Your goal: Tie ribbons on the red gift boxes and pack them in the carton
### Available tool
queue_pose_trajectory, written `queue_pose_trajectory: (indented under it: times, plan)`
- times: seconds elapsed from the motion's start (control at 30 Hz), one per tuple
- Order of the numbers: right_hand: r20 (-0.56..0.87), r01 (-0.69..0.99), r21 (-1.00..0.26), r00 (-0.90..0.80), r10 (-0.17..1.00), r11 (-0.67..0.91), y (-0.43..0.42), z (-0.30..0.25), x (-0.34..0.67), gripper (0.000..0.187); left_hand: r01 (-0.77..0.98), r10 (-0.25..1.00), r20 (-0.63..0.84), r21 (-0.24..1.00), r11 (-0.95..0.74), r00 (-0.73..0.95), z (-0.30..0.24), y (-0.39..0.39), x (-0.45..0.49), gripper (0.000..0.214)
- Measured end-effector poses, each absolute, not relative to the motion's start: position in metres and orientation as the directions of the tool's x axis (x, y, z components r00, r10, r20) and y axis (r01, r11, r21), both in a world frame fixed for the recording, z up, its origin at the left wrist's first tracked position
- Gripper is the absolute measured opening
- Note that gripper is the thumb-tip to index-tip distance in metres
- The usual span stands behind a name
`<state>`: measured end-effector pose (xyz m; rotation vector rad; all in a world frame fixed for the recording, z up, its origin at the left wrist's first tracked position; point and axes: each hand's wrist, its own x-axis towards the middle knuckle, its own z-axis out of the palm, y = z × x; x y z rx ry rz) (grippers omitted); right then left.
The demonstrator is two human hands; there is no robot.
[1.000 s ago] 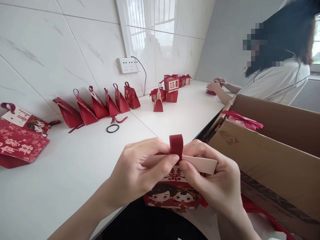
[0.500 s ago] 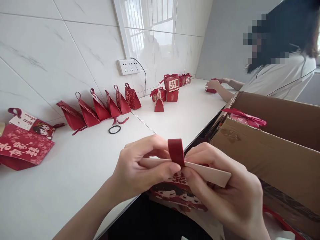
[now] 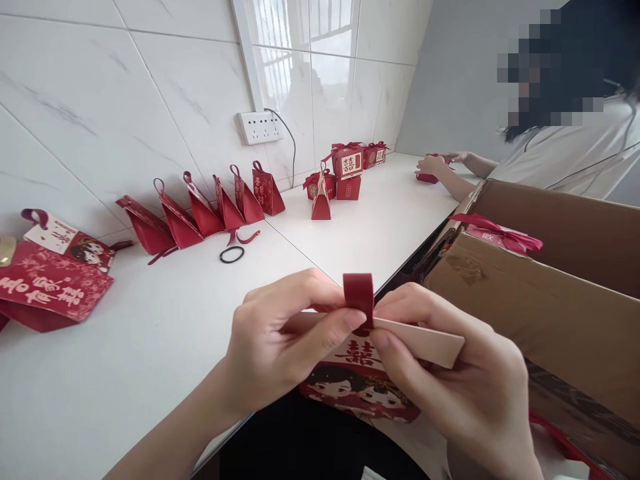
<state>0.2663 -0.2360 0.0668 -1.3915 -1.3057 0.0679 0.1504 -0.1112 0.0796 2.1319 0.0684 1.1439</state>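
A red and white candy gift box [image 3: 336, 385], printed with two cartoon figures and a red character, hangs between my hands above my lap. From its top edge stands a red strap loop [image 3: 358, 289]. My left hand [image 3: 273, 337] is closed, its thumb pressing on the base of the strap at the box top. With thumb and fingers, my right hand [image 3: 453, 383] pinches the top edge just right of the loop, where a pale flap sticks out. My fingers behind the box are partly hidden.
Along the wall stand several red triangular boxes [image 3: 186, 217]. A black ring [image 3: 232, 255] lies before them. Larger red boxes [image 3: 349, 160] are stacked farther back. An open cardboard carton [image 3: 530, 293] stands at right. Beyond it, a co-worker's hands [image 3: 435, 167] hold a red box.
My left thumb has moved up onto the strap's base. The box front now shows more of its red character and figures. The view has shifted slightly.
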Motion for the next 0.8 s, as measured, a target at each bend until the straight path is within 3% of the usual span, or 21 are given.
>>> queue_pose_trajectory:
  times: [0.27, 0.47, 0.63, 0.8]
  plan:
    - [0.644, 0.627, -0.716, 0.424, 0.637, 0.307, -0.233, 0.062, 0.264, 0.013, -0.259, 0.410, 0.648, 0.687, -0.679, 0.642, 0.081, -0.116, 0.150, 0.002]
    - [0.663, 0.623, -0.729, 0.535, 0.524, 0.285, -0.232, 0.058, 0.265, 0.016, -0.174, 0.468, 0.524, 0.777, -0.605, 0.712, 0.083, -0.116, 0.150, 0.013]
    - [0.707, 0.644, -0.692, 0.513, 0.487, 0.327, -0.230, 0.058, 0.266, 0.014, -0.194, 0.459, 0.533, 0.776, -0.601, 0.711, 0.081, -0.119, 0.149, 0.004]
    - [0.750, 0.620, -0.658, 0.490, 0.445, 0.427, -0.226, 0.056, 0.267, 0.016, -0.297, 0.411, 0.586, 0.760, -0.579, 0.699, 0.080, -0.123, 0.148, 0.012]
